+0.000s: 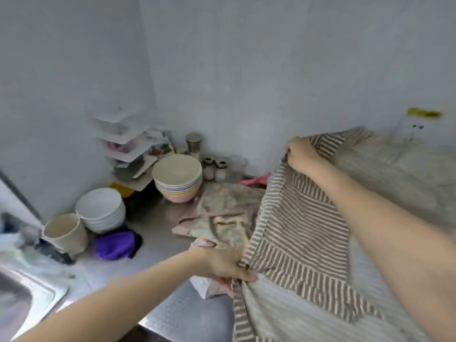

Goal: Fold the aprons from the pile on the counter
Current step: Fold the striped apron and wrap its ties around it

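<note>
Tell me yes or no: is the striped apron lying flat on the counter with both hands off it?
No. The left hand and right hand each grip the striped apron.

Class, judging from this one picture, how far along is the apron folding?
Done: no folded apron shows. In hand: the left hand and right hand grip one edge of the striped apron, held up. Left: folding it, then the floral apron lying crumpled on the counter.

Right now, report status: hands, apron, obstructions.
Both hands, left hand and right hand, gripping striped apron edge. Apron lifted, unfolded. Floral apron lies beneath; bowls close by.
</note>
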`<state>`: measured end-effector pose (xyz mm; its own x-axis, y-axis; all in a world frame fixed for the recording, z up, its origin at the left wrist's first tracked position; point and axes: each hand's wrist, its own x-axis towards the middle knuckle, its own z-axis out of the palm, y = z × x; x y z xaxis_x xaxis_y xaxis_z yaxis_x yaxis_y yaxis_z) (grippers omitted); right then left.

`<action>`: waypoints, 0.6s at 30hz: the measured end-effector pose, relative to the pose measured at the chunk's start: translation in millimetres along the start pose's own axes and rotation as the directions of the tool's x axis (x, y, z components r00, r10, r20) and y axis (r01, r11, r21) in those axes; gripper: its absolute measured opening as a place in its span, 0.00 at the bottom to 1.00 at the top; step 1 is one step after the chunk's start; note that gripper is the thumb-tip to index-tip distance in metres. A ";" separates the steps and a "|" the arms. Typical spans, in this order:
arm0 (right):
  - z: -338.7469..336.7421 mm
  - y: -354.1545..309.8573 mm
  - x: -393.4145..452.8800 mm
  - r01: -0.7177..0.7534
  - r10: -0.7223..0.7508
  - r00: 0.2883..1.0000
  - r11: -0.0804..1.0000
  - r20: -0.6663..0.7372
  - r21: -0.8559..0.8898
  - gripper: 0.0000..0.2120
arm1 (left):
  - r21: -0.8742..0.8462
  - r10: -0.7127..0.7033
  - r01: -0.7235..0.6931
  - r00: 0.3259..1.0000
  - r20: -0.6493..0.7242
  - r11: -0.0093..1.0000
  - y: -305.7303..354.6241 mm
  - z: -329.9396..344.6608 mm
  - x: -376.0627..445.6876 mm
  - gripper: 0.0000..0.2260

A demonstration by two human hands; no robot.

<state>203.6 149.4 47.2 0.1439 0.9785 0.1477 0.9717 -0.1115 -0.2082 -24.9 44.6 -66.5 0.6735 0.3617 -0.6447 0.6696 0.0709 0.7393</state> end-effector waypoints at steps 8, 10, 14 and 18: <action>169.5 -24.3 -40.2 -0.115 -0.063 0.895 0.924 0.441 0.365 0.19 | 0.213 -0.225 0.291 0.931 -0.286 0.933 -107.1 -12.7 41.5 0.10; 169.6 -5.1 -49.3 -0.136 -0.018 0.870 0.951 0.492 0.277 0.17 | 0.170 -0.244 0.299 0.927 -0.284 0.939 -108.6 -14.0 42.9 0.13; 170.1 36.5 -87.0 -0.237 0.106 0.806 0.959 0.582 0.154 0.15 | -0.013 -0.281 0.288 0.922 -0.267 0.958 -117.6 -9.1 36.3 0.19; 171.3 25.4 -160.7 -0.161 -0.025 0.739 0.964 0.673 0.212 0.11 | -0.049 -0.244 0.239 0.953 -0.179 0.970 -127.7 9.0 21.4 0.18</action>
<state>173.1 19.1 -147.4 -0.0438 0.8430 -0.5361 0.8738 -0.2278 -0.4295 -93.2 34.9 -176.5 0.4228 0.4937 -0.7600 0.7947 0.2010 0.5727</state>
